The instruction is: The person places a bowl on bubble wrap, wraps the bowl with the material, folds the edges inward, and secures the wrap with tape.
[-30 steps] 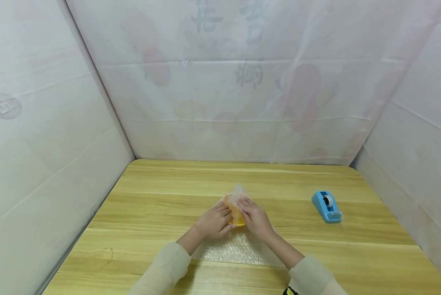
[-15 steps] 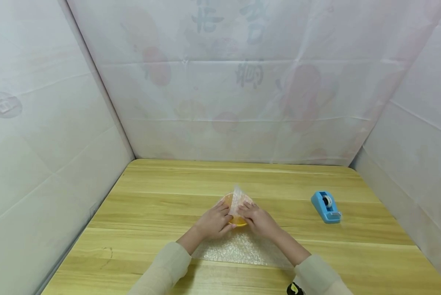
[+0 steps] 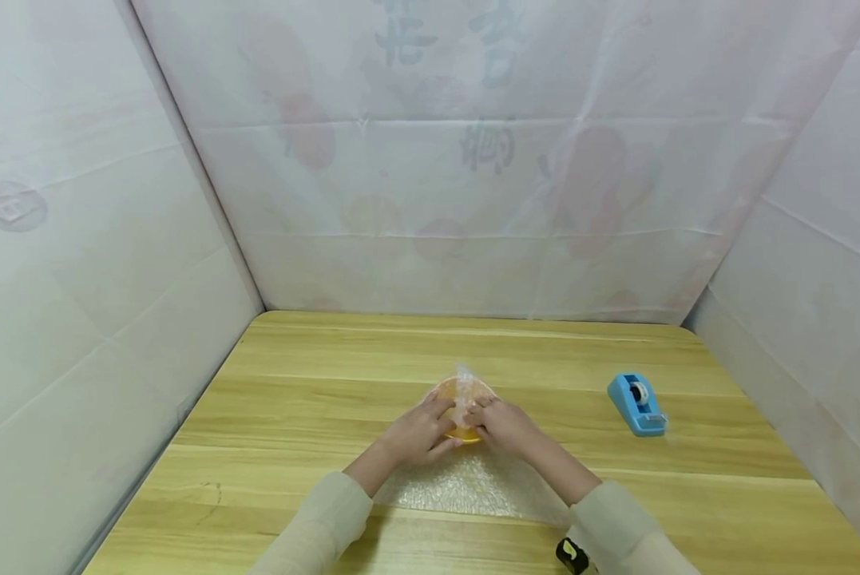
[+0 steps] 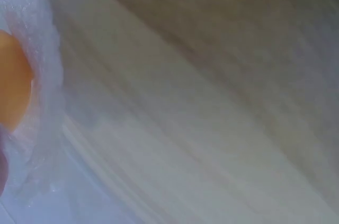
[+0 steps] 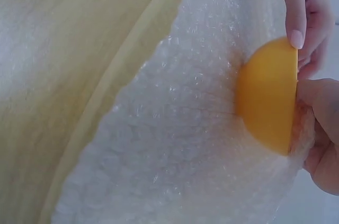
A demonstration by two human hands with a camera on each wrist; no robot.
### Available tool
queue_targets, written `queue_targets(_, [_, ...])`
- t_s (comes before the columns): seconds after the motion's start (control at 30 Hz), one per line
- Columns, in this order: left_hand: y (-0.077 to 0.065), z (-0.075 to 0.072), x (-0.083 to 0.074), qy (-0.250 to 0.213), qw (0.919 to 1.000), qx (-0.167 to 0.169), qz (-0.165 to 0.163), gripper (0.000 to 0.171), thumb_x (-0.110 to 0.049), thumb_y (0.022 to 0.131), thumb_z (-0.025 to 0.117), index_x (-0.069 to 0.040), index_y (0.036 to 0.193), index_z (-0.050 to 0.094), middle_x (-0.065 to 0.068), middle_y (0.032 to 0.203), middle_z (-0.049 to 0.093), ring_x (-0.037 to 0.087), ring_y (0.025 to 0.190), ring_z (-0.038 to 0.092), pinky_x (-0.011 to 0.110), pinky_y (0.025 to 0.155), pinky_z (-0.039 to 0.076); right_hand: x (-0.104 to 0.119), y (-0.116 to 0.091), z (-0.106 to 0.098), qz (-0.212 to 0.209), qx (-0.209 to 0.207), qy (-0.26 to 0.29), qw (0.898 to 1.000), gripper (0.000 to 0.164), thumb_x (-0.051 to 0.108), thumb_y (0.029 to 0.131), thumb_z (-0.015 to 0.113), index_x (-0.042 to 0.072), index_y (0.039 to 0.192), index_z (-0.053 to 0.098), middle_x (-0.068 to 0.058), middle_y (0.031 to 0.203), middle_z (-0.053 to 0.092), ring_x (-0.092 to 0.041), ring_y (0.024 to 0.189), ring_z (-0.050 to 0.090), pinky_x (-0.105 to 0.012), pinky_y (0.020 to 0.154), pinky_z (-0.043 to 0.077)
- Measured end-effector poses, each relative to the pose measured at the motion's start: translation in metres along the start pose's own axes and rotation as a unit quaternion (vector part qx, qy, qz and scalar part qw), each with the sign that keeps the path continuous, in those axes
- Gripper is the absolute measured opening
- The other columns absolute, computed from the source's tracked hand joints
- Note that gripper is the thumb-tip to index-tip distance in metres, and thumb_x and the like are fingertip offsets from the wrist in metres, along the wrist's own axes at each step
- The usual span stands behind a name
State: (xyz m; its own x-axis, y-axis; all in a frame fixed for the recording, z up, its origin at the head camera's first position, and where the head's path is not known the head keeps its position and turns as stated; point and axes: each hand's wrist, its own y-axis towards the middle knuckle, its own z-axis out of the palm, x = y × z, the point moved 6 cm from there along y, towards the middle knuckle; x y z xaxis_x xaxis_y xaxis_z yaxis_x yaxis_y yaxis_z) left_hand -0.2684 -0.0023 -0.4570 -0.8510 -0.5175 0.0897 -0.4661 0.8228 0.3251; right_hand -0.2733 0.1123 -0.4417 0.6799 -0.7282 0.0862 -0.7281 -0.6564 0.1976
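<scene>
A yellow-orange bowl (image 5: 267, 97) stands on a sheet of bubble wrap (image 3: 465, 487) in the middle of the table. Part of the wrap is folded over the bowl's far side and into its opening. My left hand (image 3: 418, 434) grips the bowl's left rim, thumb on the outer wall and fingers over the wrapped edge. On the opposite side, my right hand (image 3: 507, 427) holds the folded wrap at the rim with curled fingers. In the left wrist view, only a piece of the orange bowl (image 4: 13, 83) shows through a gap in the wrap.
A blue tape dispenser (image 3: 636, 405) with a roll of tape stands on the right side of the wooden table (image 3: 293, 415). Pale fabric walls (image 3: 430, 184) enclose the table at the back and sides. A black and yellow item (image 3: 572, 555) shows beside the right sleeve.
My right hand has shifted slightly right and down, drawing the wrap's raised flap lower into the bowl. My left hand stays at the left rim, its fingers bending a little more.
</scene>
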Motion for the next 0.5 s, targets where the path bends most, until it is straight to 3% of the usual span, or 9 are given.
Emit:
queue_targets(0.17, [0.0004,0.0024,-0.0044,0.012,0.9998,0.015,0.010,0.033,-0.035,0.097,0.043,-0.015,0.095,0.069,0.004,0.117,0.064,0.019,0.114,0.056,0.049,0.109,0.033,0.0057,0.0025,0.0002,-0.001,-0.010,-0.028,1.000,0.016,0.006,0.083,0.062,0.008,0.095,0.072,-0.013,0.105,0.069,-0.032,0.101,0.063,-0.043,0.086,0.052])
queue_targets(0.37, [0.0012,0.0054,-0.0060,0.005,0.9987,0.044,-0.024,0.036,-0.036,0.098,0.040,-0.017,0.114,0.066,-0.003,0.119,0.065,0.017,0.119,0.055,0.048,0.114,0.025,0.0062,0.0023,0.0007,0.013,-0.009,-0.029,0.999,0.014,0.005,0.080,0.064,0.007,0.090,0.073,-0.012,0.104,0.070,-0.032,0.103,0.062,-0.043,0.089,0.051])
queue_targets(0.5, [0.0034,0.0047,-0.0058,-0.015,0.9974,0.060,-0.039,0.037,-0.037,0.098,0.039,-0.019,0.116,0.066,-0.005,0.119,0.064,0.018,0.123,0.052,0.047,0.114,0.023,0.0032,-0.0005,0.0010,0.006,-0.016,0.006,1.000,0.015,0.003,0.081,0.061,0.003,0.091,0.072,-0.015,0.105,0.069,-0.034,0.105,0.061,-0.046,0.089,0.050])
